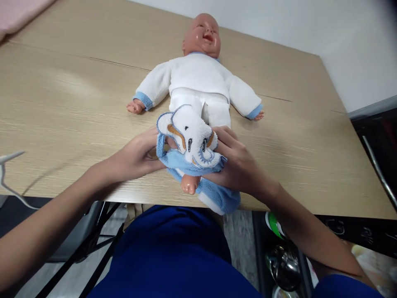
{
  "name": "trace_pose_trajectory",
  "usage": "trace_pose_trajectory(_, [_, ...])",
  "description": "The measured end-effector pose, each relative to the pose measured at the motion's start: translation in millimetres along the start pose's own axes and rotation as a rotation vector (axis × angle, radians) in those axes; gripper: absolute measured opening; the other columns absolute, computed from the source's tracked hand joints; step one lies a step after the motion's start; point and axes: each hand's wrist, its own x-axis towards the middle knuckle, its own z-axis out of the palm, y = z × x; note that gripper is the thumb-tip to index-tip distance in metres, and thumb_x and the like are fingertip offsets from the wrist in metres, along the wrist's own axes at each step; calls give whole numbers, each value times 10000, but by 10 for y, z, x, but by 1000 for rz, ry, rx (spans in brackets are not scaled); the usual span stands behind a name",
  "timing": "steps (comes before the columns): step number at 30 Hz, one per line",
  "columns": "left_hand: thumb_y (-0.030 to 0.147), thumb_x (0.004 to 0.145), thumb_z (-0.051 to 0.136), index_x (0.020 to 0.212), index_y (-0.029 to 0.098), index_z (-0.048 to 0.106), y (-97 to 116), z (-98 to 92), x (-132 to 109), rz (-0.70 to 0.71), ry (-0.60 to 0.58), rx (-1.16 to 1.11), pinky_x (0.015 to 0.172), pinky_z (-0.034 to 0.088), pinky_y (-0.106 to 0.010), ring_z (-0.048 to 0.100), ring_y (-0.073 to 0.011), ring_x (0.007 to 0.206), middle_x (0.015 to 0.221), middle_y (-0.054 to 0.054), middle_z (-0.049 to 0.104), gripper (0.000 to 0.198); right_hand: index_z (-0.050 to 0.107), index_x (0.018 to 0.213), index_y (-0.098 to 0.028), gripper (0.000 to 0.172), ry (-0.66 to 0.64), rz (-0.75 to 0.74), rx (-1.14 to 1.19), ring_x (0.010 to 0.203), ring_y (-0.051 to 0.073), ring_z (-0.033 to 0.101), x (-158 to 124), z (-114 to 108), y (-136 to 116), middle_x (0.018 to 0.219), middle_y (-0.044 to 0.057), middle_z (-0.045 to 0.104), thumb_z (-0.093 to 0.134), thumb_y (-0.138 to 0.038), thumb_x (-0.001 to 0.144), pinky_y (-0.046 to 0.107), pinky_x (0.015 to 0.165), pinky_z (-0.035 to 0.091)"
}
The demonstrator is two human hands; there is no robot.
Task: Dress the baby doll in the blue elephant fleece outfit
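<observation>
A baby doll (198, 76) lies face up on the table, wearing a white fleecy top with blue cuffs. Bunched round its lower legs are blue baby trousers (186, 165) with a white elephant face on them. My left hand (144, 151) grips the trousers' edge at the left, its fingertips partly hidden inside the cloth. On the other side my right hand (237, 159) is closed on the cloth beside the elephant's trunk. One bare doll foot (190, 184) pokes out below. The other foot is hidden; a blue leg with a white cuff hangs over the table's front edge there.
The wooden table (77, 95) meets a white wall at the back. Pink cloth (21, 14) lies at the far left corner. A white hook-shaped object (8, 165) juts in from the left. Below the right side, a dark cart (260, 248) holds a shiny metal item.
</observation>
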Motion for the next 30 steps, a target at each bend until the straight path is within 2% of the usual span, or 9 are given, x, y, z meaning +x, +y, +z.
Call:
trace_pose_trajectory(4, [376,1044,766,1036,275,722,-47,16,17,48,40,8,844,546,-344,718,-219,909,1025,-7,788,111,612,1237,-254,388,-26,-19,-20,1192,369,645,-10,46,17,1236,130,688,859,-324,945,598,1078,569])
trace_pose_trajectory(7, [360,1066,741,1019,263,724,-39,6,37,77,28,15,848,529,-338,704,-208,895,982,-2,771,109,628,1181,-256,303,-40,-53,-19,1209,362,652,1,37,40,1245,127,704,837,-281,963,595,1100,561])
trace_pose_trajectory(13, [328,1106,685,994,227,728,-9,-46,50,84,-7,-9,883,514,-357,671,-218,919,962,-24,748,157,661,1079,-231,127,-116,-113,-10,1027,286,652,84,-86,133,1115,92,709,766,-239,1008,460,911,607])
trace_pose_trajectory(17, [331,1116,670,947,195,713,-3,-65,92,115,0,18,908,499,-361,641,-226,971,947,-37,724,222,679,1071,-232,67,-152,-196,10,1036,264,664,190,-157,246,1093,70,729,740,-238,1044,433,932,587])
trace_pose_trajectory(21, [244,1066,729,934,207,713,-32,-103,128,143,-13,-13,880,476,-346,603,-206,931,928,-16,694,138,695,1030,-226,107,-187,-254,-26,994,256,673,325,-231,281,1016,47,734,742,-318,1059,426,924,565])
trace_pose_trajectory(23, [214,1031,775,927,220,707,-44,-133,129,119,-21,-58,823,472,-323,593,-192,886,881,6,659,125,709,1031,-213,158,-185,-219,-31,984,257,675,376,-286,254,1011,51,729,767,-360,1042,414,910,549])
trace_pose_trajectory(26, [199,993,820,882,216,672,-49,-172,124,82,-11,-139,737,471,-286,575,-163,817,840,26,606,185,730,1064,-190,262,-193,-91,31,934,240,666,395,-379,223,996,47,719,832,-419,988,374,866,525])
trace_pose_trajectory(30, [160,1039,702,847,198,647,-52,-190,138,68,-85,-120,735,467,-277,563,-146,797,839,22,608,204,732,990,-167,376,-291,67,211,768,181,612,335,-424,284,848,-1,686,887,-506,936,312,738,479])
